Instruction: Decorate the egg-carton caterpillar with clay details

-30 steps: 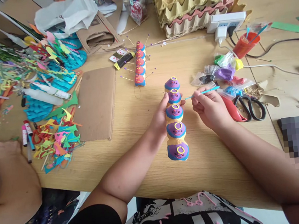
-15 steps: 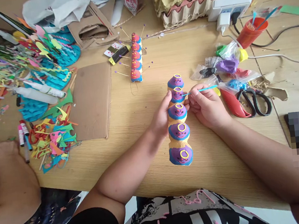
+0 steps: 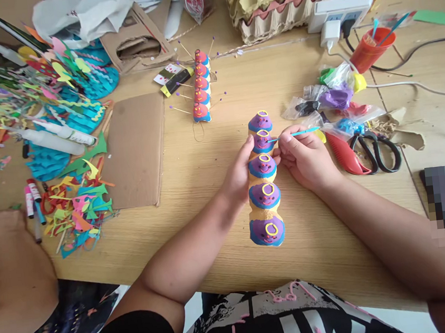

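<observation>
A strip of egg carton (image 3: 266,199) covered in purple and blue clay stands out in front of me, its several bumps each bearing a smiling face and a yellow ring. My left hand (image 3: 241,171) grips it from the left side, thumb near the second bump from the far end. In my right hand (image 3: 300,153) a thin blue clay tool (image 3: 305,132) is pinched, and its tip touches the face on that second bump. Farther back on the table lies a similar strip (image 3: 200,90) in red and blue, with purple-tipped sticks poking out of its sides.
To the right are bagged clay (image 3: 336,96), scissors (image 3: 376,153), a red cup (image 3: 373,50) and a power strip (image 3: 343,9). Egg trays (image 3: 273,7) are stacked behind. On the left lie cardboard (image 3: 135,152), paper scraps (image 3: 81,208) and glue bottles (image 3: 50,141). Another person's arm (image 3: 15,257) rests at left.
The whole view has shifted very slightly. Both hands keep their hold, and the tool's tip stays at the second bump's face.
</observation>
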### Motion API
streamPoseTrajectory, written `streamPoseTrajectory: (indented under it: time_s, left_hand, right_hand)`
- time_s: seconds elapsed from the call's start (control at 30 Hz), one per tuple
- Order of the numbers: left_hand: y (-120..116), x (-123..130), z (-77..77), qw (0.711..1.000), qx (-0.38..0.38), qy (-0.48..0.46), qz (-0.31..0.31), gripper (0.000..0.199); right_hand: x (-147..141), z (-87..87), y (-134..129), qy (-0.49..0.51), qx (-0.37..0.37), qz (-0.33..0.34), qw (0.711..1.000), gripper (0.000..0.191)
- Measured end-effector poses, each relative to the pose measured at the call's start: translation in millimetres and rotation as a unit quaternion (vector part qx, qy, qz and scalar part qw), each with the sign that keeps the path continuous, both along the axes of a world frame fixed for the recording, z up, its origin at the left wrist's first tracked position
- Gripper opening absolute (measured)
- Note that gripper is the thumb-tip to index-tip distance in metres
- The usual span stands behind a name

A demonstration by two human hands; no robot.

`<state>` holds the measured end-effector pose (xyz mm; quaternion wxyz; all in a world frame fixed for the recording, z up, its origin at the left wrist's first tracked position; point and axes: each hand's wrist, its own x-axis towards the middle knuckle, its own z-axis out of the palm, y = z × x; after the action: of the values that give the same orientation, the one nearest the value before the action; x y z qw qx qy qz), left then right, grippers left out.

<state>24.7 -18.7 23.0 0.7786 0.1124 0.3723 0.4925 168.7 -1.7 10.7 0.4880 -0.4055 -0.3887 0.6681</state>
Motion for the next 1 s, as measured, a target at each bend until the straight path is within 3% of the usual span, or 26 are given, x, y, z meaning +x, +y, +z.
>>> streamPoseTrajectory:
  time_s: [0.43, 1.0]
  left_hand:
    - [-0.5, -0.1, -2.8, 1.000, 0.021, 0.012, -0.003, 0.043]
    - [0.4, -1.0, -4.7, 1.000, 0.011, -0.001, -0.003, 0.045]
  right_hand:
    - [-1.3, -9.5, 2.8, 0.056, 0.004, -0.025, 0.998, 0.047]
    - [-1.7, -6.5, 3.6, 0.073, 0.006, -0.013, 0.997, 0.049]
